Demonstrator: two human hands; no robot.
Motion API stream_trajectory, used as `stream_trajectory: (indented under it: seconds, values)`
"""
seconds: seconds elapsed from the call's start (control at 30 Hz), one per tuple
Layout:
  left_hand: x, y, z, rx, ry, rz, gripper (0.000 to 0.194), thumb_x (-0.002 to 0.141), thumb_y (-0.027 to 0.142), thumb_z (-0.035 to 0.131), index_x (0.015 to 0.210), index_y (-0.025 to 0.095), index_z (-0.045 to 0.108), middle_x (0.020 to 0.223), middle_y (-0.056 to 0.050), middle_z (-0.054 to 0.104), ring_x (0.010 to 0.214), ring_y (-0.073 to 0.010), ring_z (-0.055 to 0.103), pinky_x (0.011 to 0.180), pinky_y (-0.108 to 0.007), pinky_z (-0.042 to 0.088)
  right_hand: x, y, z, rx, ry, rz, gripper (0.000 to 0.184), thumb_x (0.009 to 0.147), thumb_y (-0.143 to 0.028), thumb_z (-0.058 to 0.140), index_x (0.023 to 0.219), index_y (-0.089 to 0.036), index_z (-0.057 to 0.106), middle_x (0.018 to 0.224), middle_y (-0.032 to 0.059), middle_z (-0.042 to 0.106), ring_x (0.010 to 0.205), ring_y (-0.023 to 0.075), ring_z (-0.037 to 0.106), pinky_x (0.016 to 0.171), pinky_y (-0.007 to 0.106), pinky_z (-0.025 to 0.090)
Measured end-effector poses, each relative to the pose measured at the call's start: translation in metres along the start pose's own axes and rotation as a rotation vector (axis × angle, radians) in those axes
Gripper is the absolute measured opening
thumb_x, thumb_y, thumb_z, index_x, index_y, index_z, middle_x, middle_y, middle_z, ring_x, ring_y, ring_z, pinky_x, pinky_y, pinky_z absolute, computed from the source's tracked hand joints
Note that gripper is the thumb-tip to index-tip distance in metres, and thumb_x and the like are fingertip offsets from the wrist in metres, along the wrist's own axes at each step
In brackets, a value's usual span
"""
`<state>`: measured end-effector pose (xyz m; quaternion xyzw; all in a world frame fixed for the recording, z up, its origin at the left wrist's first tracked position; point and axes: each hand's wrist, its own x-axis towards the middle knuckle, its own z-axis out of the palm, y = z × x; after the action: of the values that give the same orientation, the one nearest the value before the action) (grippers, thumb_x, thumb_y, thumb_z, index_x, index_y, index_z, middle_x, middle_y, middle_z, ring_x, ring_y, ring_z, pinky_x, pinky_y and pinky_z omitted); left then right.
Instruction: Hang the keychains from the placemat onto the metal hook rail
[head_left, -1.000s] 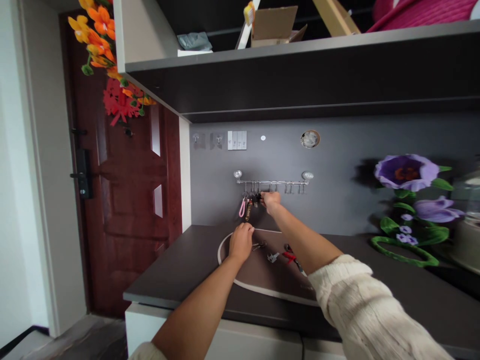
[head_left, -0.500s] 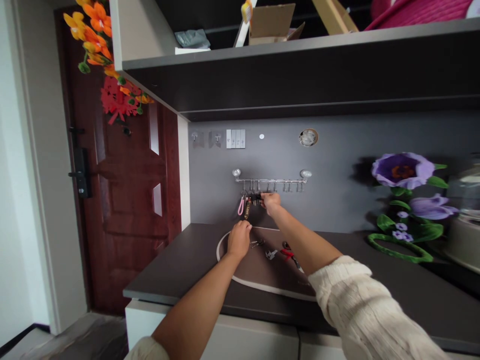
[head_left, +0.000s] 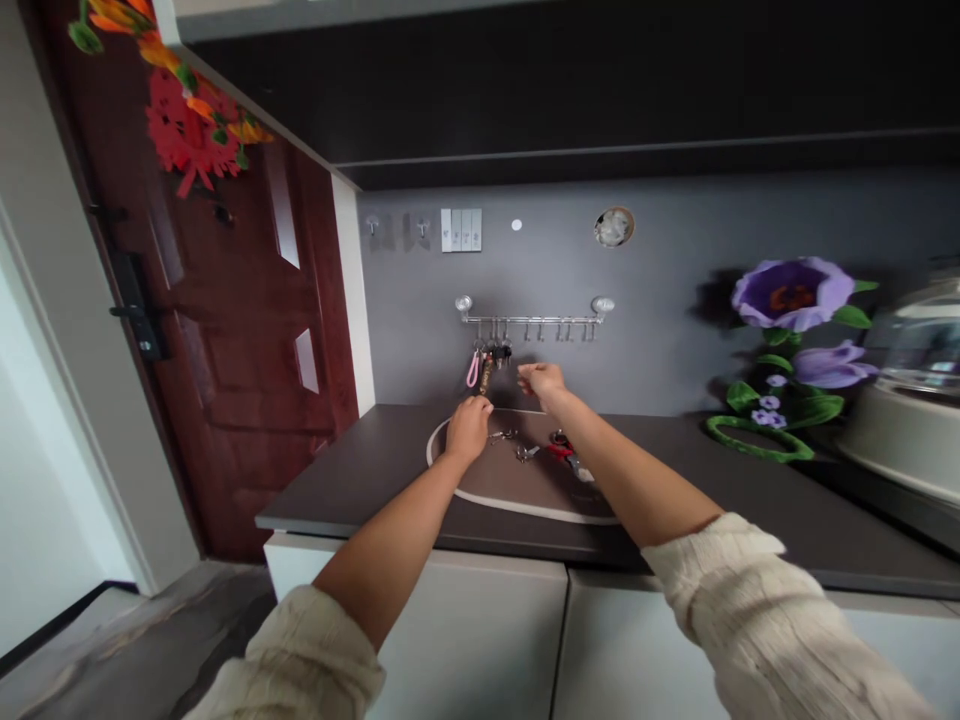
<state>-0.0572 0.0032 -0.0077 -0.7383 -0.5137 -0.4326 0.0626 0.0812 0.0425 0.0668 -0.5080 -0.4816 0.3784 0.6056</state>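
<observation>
Right hand has come off the dark keys since the earlier frame and now sits apart, just right of them; view has tipped down too. I see its fingers half curled, can't tell if anything small is inside. Left hand is over the left edge of the mat, fingertips just under the brown strap; grip hidden, can't say if it's touching. Dark keys, strap and pink loop hang bunched at the left end of the hook rack, so they crowd each other; right-end hooks hold nothing I can see. Loose keys and a red item lie on the mat, near the counter's back edge, probably for easy reach below the rack.
</observation>
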Motion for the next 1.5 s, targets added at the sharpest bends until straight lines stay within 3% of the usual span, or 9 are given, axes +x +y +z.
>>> stream_trajectory:
  seconds: [0.13, 0.33, 0.53, 0.77, 1.07, 1.5]
  values:
    - [-0.001, 0.000, -0.002, -0.007, -0.022, 0.017, 0.018, 0.084, 0.022, 0.038, 0.085, 0.017, 0.055, 0.087, -0.005, 0.057, 0.083, -0.0157, 0.051, 0.075, -0.027, 0.038, -0.020, 0.015, -0.011, -0.148, -0.087, -0.048, 0.005, 0.066, -0.010, 0.054, 0.063, -0.013, 0.057, 0.057, 0.0017, 0.058, 0.046, 0.0059, 0.046, 0.046, 0.018, 0.037]
    - [-0.002, 0.000, -0.003, -0.025, -0.090, 0.021, 0.014, 0.081, 0.020, 0.042, 0.084, 0.017, 0.055, 0.085, -0.005, 0.057, 0.082, -0.0154, 0.050, 0.076, -0.027, 0.038, -0.040, 0.043, -0.024, -0.579, -0.107, -0.239, 0.008, 0.065, -0.016, 0.057, 0.060, -0.015, 0.062, 0.056, 0.0007, 0.058, 0.052, 0.0090, 0.047, 0.057, 0.022, 0.035]
    - [-0.002, -0.004, -0.002, -0.060, -0.139, 0.051, 0.013, 0.079, 0.018, 0.046, 0.086, 0.016, 0.056, 0.083, -0.004, 0.056, 0.081, -0.0140, 0.050, 0.076, -0.026, 0.038, -0.048, 0.046, -0.030, -0.873, -0.164, -0.297, 0.007, 0.063, -0.025, 0.065, 0.063, -0.018, 0.067, 0.057, 0.0027, 0.060, 0.066, 0.0149, 0.054, 0.069, 0.026, 0.036]
    - [-0.002, -0.007, 0.001, -0.092, -0.176, 0.043, 0.014, 0.076, 0.015, 0.048, 0.087, 0.016, 0.057, 0.086, -0.004, 0.056, 0.080, -0.0137, 0.051, 0.076, -0.027, 0.040, -0.050, 0.049, -0.024, -1.242, -0.260, -0.325, 0.026, 0.070, -0.043, 0.057, 0.085, -0.024, 0.068, 0.089, 0.0051, 0.066, 0.091, 0.0194, 0.054, 0.079, 0.030, 0.037]
    - [-0.001, -0.011, 0.005, -0.090, -0.203, 0.057, 0.016, 0.075, 0.014, 0.050, 0.089, 0.016, 0.057, 0.085, -0.003, 0.056, 0.078, -0.0124, 0.052, 0.075, -0.026, 0.041, -0.053, 0.049, -0.020, -1.302, -0.243, -0.333, 0.025, 0.075, -0.034, 0.052, 0.092, -0.025, 0.066, 0.096, 0.0058, 0.065, 0.092, 0.0201, 0.055, 0.078, 0.030, 0.038]
    - [-0.002, -0.005, 0.001, -0.100, -0.207, 0.063, 0.017, 0.075, 0.015, 0.050, 0.089, 0.015, 0.059, 0.087, -0.005, 0.057, 0.082, -0.0137, 0.052, 0.077, -0.027, 0.040, -0.049, 0.050, -0.021, -1.129, -0.189, -0.422, 0.021, 0.076, -0.026, 0.050, 0.088, -0.021, 0.066, 0.091, 0.0067, 0.065, 0.086, 0.0189, 0.056, 0.073, 0.028, 0.039]
